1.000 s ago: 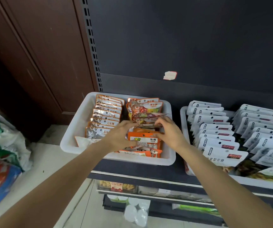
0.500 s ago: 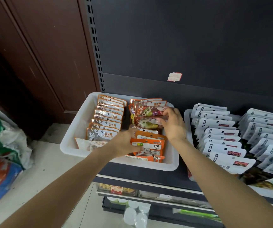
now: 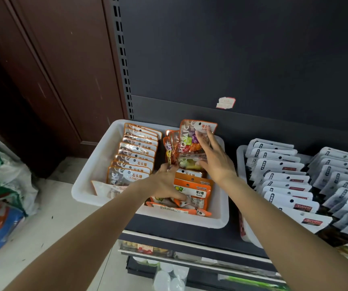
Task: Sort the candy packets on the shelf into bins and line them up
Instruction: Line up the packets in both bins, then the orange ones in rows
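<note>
head view puts the white bin (image 3: 80, 192) at the centre of your shelf, and its right-hand column is where things can go wrong: your right hand (image 3: 215, 158) props the mosaic packets (image 3: 186, 143) upright with straight, spread fingers (image 3: 205, 136) laid flat against the front one, not curled round it, so nothing truly holds them. if you lift that palm away before something backs them up, i judge the slippery packets will fan forward toward 6 o'clock onto the loose orange packets (image 3: 194, 191) lying flat and crooked at the front of the bin. your left hand (image 3: 164, 183) reaches in from 7 o'clock and rests on that loose pile, thumb (image 3: 181, 197) along the topmost orange packet; its fingertips are hidden among the packets, so i cannot tell whether they pinch anything. dragging this hand out carelessly could tip the nearest packet of the stone candy row (image 3: 135, 156), which stands lined up in the left column at 10 o'clock from your left hand. the white packets (image 3: 282, 181) in the neighbouring bin at 3 o'clock sit well apart from both hands.
</note>
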